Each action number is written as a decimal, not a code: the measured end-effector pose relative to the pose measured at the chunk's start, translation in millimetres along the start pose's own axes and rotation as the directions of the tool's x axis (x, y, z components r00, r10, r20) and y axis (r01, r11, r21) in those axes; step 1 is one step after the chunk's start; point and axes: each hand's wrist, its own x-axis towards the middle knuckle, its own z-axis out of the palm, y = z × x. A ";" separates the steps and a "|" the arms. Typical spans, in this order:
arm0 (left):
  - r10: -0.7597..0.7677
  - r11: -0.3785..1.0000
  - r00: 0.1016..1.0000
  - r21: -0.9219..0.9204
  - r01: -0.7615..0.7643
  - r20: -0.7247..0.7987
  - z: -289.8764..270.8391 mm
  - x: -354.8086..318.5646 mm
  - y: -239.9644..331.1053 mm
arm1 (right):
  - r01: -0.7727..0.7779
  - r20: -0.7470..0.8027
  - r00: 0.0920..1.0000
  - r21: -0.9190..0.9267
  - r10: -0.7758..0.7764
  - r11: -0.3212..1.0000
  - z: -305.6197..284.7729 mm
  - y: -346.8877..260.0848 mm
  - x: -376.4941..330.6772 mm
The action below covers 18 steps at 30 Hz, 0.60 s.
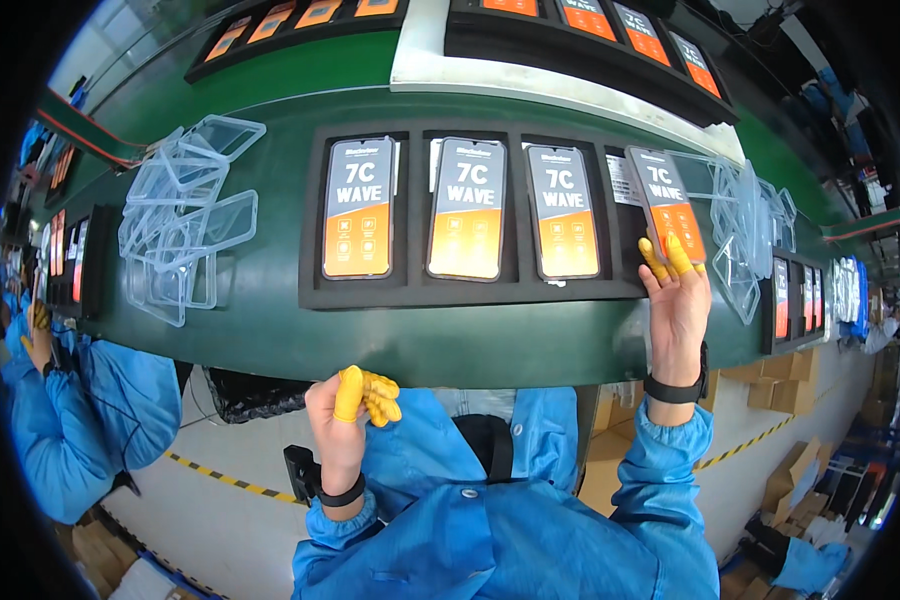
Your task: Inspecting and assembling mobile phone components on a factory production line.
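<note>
A black foam tray lies on the green conveyor belt with three smartphones in its slots, each with an orange and grey screen label. My right hand, with yellow finger cots, holds a fourth smartphone tilted over the tray's right-end slot. My left hand hangs below the belt's front edge, its cot-covered fingers curled shut with nothing in them. Both forearms wear blue sleeves and black wrist straps.
A heap of clear phone cases lies left of the tray, another pile of clear cases to its right. More trays of phones sit on the far side. A co-worker in blue stands at left. Cardboard boxes sit on the floor.
</note>
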 end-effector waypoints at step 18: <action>0.417 0.883 0.862 0.350 -0.311 -0.287 -24.6 41.4 30.1 | 0.128 0.133 0.987 -0.990 0.089 0.058 -16.4 -54.0 33.1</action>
